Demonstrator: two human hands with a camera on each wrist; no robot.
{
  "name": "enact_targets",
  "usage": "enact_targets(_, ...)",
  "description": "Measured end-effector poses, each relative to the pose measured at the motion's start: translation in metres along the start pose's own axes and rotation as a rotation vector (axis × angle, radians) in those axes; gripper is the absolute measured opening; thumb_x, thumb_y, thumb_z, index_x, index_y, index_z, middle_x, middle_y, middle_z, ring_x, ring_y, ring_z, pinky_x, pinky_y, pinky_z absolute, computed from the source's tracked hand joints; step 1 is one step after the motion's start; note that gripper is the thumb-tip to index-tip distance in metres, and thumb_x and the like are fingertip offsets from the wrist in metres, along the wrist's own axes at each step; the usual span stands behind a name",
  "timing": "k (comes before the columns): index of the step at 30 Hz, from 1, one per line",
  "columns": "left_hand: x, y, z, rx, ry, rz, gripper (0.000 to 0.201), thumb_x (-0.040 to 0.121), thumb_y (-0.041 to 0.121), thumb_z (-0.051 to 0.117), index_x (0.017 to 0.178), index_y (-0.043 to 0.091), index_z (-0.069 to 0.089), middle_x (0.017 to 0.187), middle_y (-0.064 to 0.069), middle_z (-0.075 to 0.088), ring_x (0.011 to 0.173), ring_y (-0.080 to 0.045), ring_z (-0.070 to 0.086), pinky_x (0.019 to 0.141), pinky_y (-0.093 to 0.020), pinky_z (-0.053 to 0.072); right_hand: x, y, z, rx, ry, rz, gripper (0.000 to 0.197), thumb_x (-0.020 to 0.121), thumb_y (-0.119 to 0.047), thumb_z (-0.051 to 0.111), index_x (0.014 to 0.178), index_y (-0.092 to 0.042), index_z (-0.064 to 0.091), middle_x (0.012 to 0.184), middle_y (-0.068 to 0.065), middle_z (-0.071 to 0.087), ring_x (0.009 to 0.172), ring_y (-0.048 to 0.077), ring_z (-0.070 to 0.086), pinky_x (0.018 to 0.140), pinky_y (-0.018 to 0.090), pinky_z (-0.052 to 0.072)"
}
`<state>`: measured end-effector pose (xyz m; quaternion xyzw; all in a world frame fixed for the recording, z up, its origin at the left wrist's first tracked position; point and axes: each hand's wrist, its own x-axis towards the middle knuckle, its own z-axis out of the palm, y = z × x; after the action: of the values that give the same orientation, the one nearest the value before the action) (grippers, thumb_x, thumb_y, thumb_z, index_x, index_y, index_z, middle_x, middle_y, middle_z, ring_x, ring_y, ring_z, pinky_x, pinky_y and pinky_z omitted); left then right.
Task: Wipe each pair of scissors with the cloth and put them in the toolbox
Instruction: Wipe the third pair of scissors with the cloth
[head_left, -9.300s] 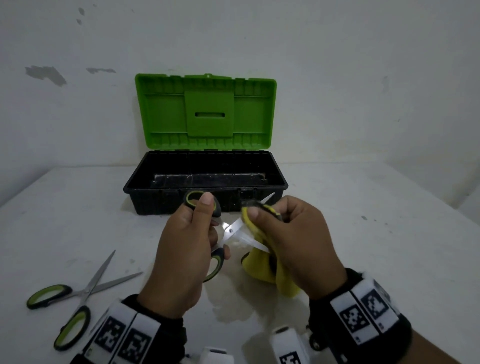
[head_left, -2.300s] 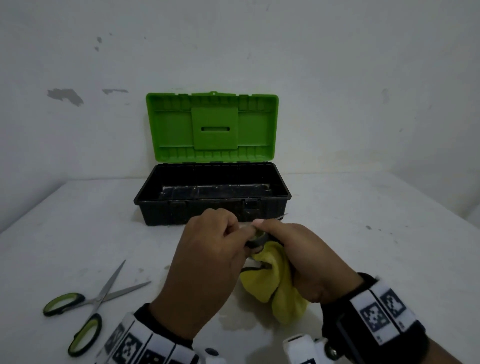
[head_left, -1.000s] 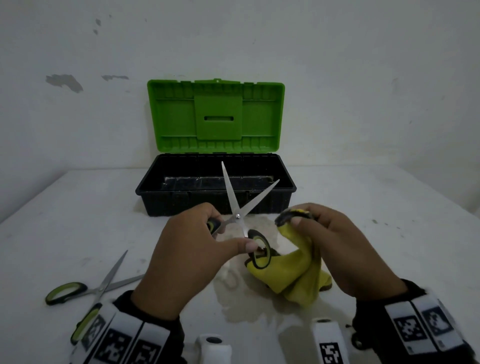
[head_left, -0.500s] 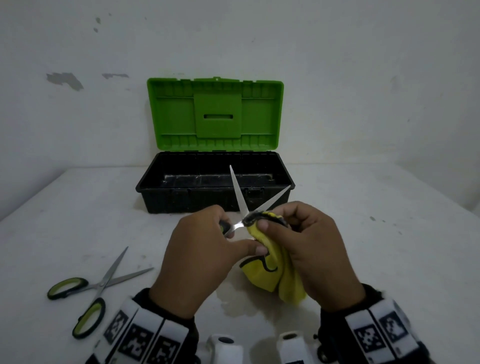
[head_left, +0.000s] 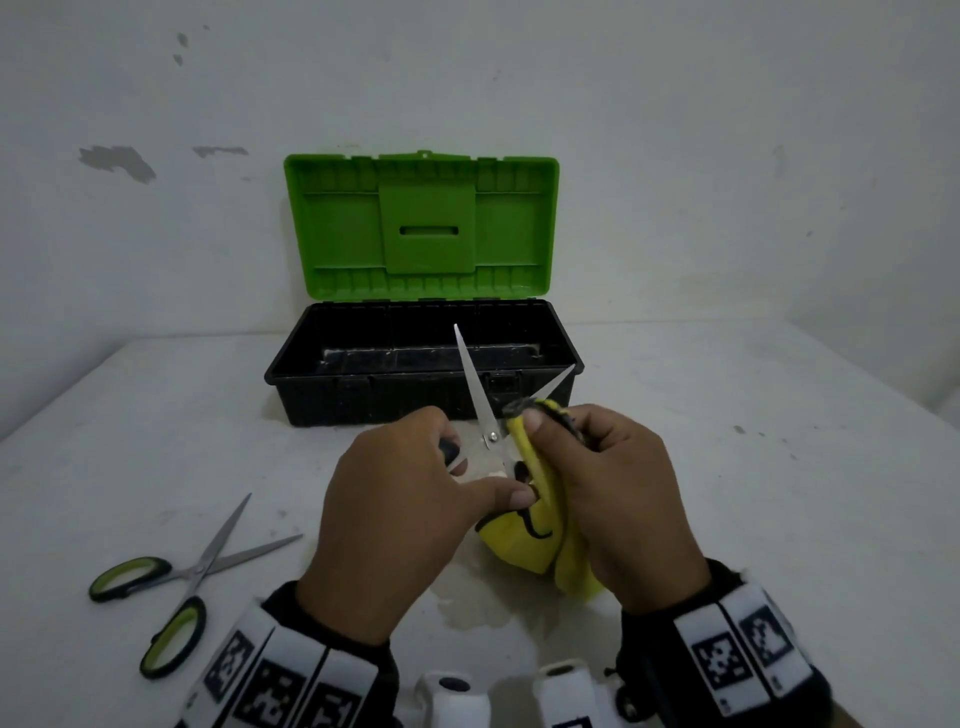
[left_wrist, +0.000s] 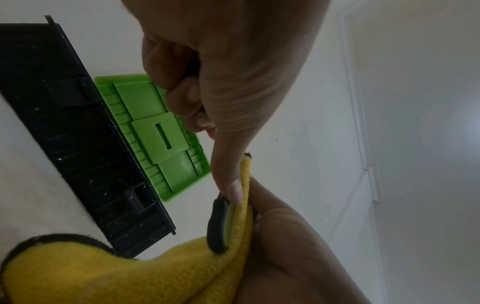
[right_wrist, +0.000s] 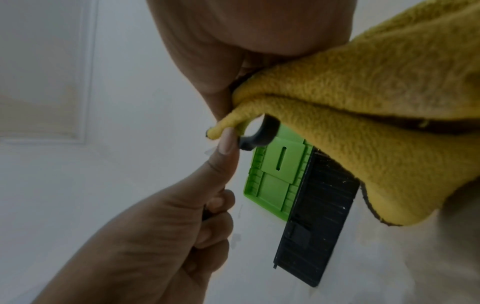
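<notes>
The left hand (head_left: 400, 525) is gripping a pair of scissors (head_left: 480, 410) by its handles, fingers curled round one handle and the thumb stretched out against the other loop (left_wrist: 219, 224). The blades are standing spread in a V, tips pointing up and away, in front of the toolbox (head_left: 423, 387). The right hand (head_left: 618, 499) is clutching the yellow cloth (head_left: 535, 530), thumb and fingers pinching a fold of it around one blade just beyond the pivot. The rest of the cloth is hanging down from the right hand toward the table (head_left: 753, 467); whether it is touching the table cannot be told.

The toolbox is sitting open at the far side of the table, its green lid (head_left: 421, 228) standing upright against the wall.

A second pair (head_left: 182, 582) is lying on the table to the left, blades spread, well apart from both hands.
</notes>
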<state>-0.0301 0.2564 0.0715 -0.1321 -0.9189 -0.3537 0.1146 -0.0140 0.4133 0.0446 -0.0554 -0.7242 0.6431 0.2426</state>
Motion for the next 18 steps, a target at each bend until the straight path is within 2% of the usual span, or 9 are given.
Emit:
enact_targets(2, 0.000, 0.001, 0.000, -0.014, 0.005, -0.008, 0.055, 0.050, 0.066, 0.081, 0.069, 0.026, 0.049, 0.061, 0.011, 0.052, 0.054, 0.003, 0.043, 0.050, -0.018, 0.030, 0.004, 0.002, -0.003, 0.035, 0.067, -0.002, 0.028, 0.086, -0.027, 0.076, 0.064, -0.014, 0.068, 0.057, -0.001, 0.059, 0.053, 0.011, 0.050, 0.052, 0.024, 0.046)
enact_targets(3, 0.001, 0.001, 0.000, -0.013, 0.006, -0.009, 0.054, 0.050, 0.065, 0.081, 0.069, 0.027, 0.048, 0.061, 0.011, 0.052, 0.054, 0.003, 0.043, 0.050, -0.018, 0.030, 0.004, 0.002, -0.003, 0.041, 0.052, -0.009, 0.029, 0.086, -0.025, 0.076, 0.063, -0.014, 0.066, 0.055, -0.001, 0.057, 0.051, 0.009, 0.049, 0.051, 0.020, 0.045)
enact_targets(4, 0.001, 0.001, 0.000, -0.004, 0.004, -0.006, 0.054, 0.050, 0.065, 0.081, 0.069, 0.027, 0.048, 0.061, 0.011, 0.052, 0.054, 0.003, 0.043, 0.050, -0.018, 0.030, 0.003, 0.002, -0.002, 0.025, 0.009, -0.016, 0.028, 0.086, -0.024, 0.077, 0.064, -0.011, 0.065, 0.056, 0.004, 0.057, 0.051, 0.009, 0.049, 0.050, 0.019, 0.046)
enact_targets(6, 0.002, 0.000, 0.000, 0.025, 0.002, 0.004, 0.053, 0.051, 0.065, 0.081, 0.070, 0.027, 0.049, 0.064, 0.011, 0.054, 0.056, 0.004, 0.044, 0.051, -0.019, 0.030, -0.002, 0.000, 0.002, -0.027, -0.083, -0.032, 0.025, 0.085, -0.025, 0.078, 0.070, -0.007, 0.068, 0.065, 0.013, 0.063, 0.058, 0.013, 0.056, 0.055, 0.027, 0.051)
enact_targets(7, 0.002, -0.001, 0.000, 0.034, 0.001, 0.009, 0.053, 0.050, 0.066, 0.080, 0.071, 0.027, 0.049, 0.065, 0.011, 0.054, 0.057, 0.004, 0.045, 0.051, -0.019, 0.031, -0.003, -0.001, 0.002, -0.036, -0.094, -0.036, 0.024, 0.084, -0.025, 0.078, 0.070, -0.009, 0.069, 0.066, 0.012, 0.065, 0.059, 0.014, 0.057, 0.057, 0.029, 0.052)
enact_targets(11, 0.002, -0.001, 0.000, 0.038, 0.013, 0.018, 0.056, 0.051, 0.069, 0.078, 0.071, 0.026, 0.050, 0.063, 0.012, 0.053, 0.058, 0.002, 0.046, 0.051, -0.021, 0.033, 0.006, 0.000, -0.001, 0.026, 0.014, -0.012, 0.030, 0.085, -0.025, 0.078, 0.063, -0.013, 0.063, 0.055, -0.002, 0.056, 0.051, 0.009, 0.050, 0.051, 0.021, 0.045)
enact_targets(13, 0.003, -0.001, 0.000, 0.051, 0.025, 0.026, 0.055, 0.051, 0.069, 0.079, 0.069, 0.027, 0.048, 0.060, 0.012, 0.051, 0.055, 0.001, 0.045, 0.049, -0.021, 0.032, 0.006, 0.002, 0.001, 0.014, 0.022, -0.016, 0.033, 0.086, -0.028, 0.077, 0.064, -0.009, 0.062, 0.057, 0.004, 0.054, 0.054, 0.013, 0.049, 0.053, 0.026, 0.046)
enact_targets(15, 0.004, -0.001, -0.002, 0.061, 0.025, 0.027, 0.054, 0.051, 0.066, 0.080, 0.068, 0.028, 0.046, 0.060, 0.013, 0.050, 0.053, 0.004, 0.043, 0.049, -0.019, 0.029, 0.001, 0.001, 0.006, -0.017, -0.047, -0.042, 0.032, 0.086, -0.027, 0.077, 0.069, -0.003, 0.063, 0.063, 0.015, 0.057, 0.057, 0.015, 0.051, 0.055, 0.028, 0.048)
enact_targets(18, 0.005, -0.002, -0.003, 0.052, 0.022, 0.022, 0.054, 0.050, 0.067, 0.079, 0.070, 0.027, 0.049, 0.063, 0.013, 0.053, 0.057, 0.002, 0.046, 0.050, -0.020, 0.030, 0.004, -0.001, 0.005, -0.017, -0.033, -0.050, 0.035, 0.085, -0.028, 0.078, 0.070, 0.000, 0.063, 0.061, 0.016, 0.056, 0.055, 0.013, 0.051, 0.053, 0.026, 0.047)
